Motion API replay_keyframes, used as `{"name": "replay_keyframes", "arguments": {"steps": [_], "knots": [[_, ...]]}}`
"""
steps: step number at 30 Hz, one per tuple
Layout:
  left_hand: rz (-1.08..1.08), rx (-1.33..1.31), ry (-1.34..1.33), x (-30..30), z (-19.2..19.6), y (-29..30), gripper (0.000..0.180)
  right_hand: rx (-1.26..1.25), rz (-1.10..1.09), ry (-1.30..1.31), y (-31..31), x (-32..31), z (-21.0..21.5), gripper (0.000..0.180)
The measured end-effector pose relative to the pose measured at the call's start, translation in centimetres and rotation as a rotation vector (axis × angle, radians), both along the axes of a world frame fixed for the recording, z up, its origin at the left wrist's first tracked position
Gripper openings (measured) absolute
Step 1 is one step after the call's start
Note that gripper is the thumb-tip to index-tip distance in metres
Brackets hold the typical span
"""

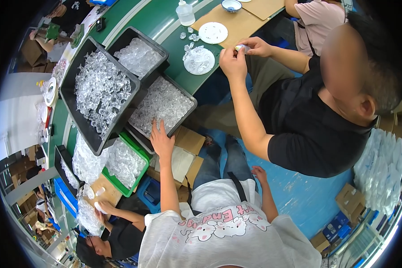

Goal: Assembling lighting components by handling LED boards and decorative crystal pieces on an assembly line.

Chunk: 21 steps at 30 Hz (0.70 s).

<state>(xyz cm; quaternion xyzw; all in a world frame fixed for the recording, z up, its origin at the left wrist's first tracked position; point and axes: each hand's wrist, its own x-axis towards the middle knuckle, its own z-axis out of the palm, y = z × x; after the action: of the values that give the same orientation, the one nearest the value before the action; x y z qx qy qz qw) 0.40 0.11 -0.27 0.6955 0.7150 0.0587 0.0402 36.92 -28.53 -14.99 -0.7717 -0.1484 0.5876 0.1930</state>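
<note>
My left hand (161, 139) reaches over the near edge of a dark grey tub (192, 110). Its fingers are spread, and the tips touch the small clear plastic pieces (162, 103) heaped inside. Nothing shows in its grasp. At my right side hangs my right hand (259, 173), away from the tubs, its fingers loosely apart with no object visible in them. A larger dark tub (69, 94) of chunkier clear pieces (103, 91) sits tilted just left of the first tub. Behind them stands another dark tub (164, 47) holding clear pieces in plastic film.
Below the tubs are a green crate (144, 166) of clear bags and an open cardboard box (190, 140). To the right, a co-worker in black (317, 129) handles a small item beside white plates (213, 33) and a bottle (185, 14). Another co-worker (125, 234) works at lower left.
</note>
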Motion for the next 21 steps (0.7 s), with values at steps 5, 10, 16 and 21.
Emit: {"name": "replay_keyframes", "arguments": {"steps": [5,10,16,21], "knots": [[0.000,-0.004,0.010,-0.03,-0.02,-0.01,0.076,-0.008,0.003,-0.006,0.05,-0.07,0.18,0.026],[-0.004,-0.002,0.006,-0.09,-0.03,-0.01,0.076,-0.017,0.004,-0.004,0.16,-0.10,0.21,0.027],[0.006,-0.025,0.003,-0.02,0.16,0.04,0.076,-0.027,0.008,-0.004,0.18,-0.13,0.09,0.027],[0.003,-0.023,0.006,0.03,0.20,0.03,0.077,-0.028,0.006,-0.010,0.33,-0.13,0.44,0.027]]}}
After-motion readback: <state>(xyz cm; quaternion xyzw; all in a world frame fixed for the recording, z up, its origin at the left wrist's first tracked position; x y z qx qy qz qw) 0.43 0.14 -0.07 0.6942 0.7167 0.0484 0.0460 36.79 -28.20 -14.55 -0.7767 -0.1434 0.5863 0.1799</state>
